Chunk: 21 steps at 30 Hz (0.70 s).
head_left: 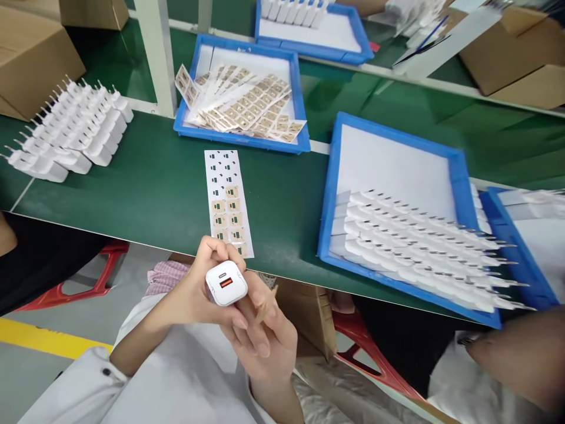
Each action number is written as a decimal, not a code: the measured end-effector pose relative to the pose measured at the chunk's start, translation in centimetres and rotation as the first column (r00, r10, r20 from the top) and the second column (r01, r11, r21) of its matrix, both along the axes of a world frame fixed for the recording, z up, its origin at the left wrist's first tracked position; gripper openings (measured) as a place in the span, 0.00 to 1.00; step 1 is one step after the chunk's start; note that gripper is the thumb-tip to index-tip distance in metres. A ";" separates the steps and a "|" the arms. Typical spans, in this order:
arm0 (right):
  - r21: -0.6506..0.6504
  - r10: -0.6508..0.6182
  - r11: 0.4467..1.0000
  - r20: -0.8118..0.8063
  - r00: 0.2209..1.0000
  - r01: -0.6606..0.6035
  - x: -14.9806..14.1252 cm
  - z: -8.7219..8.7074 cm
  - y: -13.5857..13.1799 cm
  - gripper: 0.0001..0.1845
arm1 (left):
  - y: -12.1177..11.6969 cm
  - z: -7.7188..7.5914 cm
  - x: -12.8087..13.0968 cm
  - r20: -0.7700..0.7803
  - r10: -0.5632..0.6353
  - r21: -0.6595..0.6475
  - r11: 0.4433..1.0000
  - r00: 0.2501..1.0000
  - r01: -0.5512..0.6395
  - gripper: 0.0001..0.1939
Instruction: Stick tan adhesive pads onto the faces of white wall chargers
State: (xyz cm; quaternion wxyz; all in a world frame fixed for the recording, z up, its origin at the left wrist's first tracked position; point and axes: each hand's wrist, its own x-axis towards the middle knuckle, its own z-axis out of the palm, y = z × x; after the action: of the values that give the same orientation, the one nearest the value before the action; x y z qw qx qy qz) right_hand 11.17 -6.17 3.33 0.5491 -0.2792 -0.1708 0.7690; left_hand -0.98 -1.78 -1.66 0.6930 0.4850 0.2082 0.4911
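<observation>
A white USB charger (226,283) is held in my left hand (194,297), its face with one narrow slot and one orange-lined port turned up towards me. Fingers and thumb wrap around its sides. My right hand (273,333) is right beside it, closed on a small tan sticker (266,305) that stands up between thumb and fingers. Just beyond my hands, a white sticker sheet (229,206) lies on the green table. Tan stickers remain on its near part, and bare backing with dark cut-outs shows at the far part.
A blue tray (300,97) at the back holds a pile of sticker sheets. Rows of white chargers (75,126) stand at left, prongs up. Another blue tray (327,218) at right holds more chargers. Cardboard boxes (33,56) sit at far left. People sit on both sides.
</observation>
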 end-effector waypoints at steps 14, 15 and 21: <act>0.092 -0.376 0.925 0.366 0.851 0.369 0.3 -0.2 -0.3 0.15 | 0.7 0.7 0.4 -0.232 0.122 0.373 0.927 0.965 -0.028 0.23; 0.090 -0.376 0.925 0.370 0.849 0.370 0.3 -0.2 -0.4 0.15 | 0.7 0.8 0.5 -0.223 0.111 0.374 0.927 0.968 -0.021 0.24; 0.115 -0.385 0.922 0.362 0.849 0.370 0.4 0.0 -0.2 0.16 | 1.3 0.9 1.1 -0.157 0.202 0.484 0.869 0.967 -0.103 0.27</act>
State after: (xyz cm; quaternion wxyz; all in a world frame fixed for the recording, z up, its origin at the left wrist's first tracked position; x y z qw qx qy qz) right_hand 11.56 -6.36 3.32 0.6517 -0.4388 -0.2310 0.5740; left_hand 0.13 -0.53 -0.74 0.4878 0.6685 0.1897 0.5284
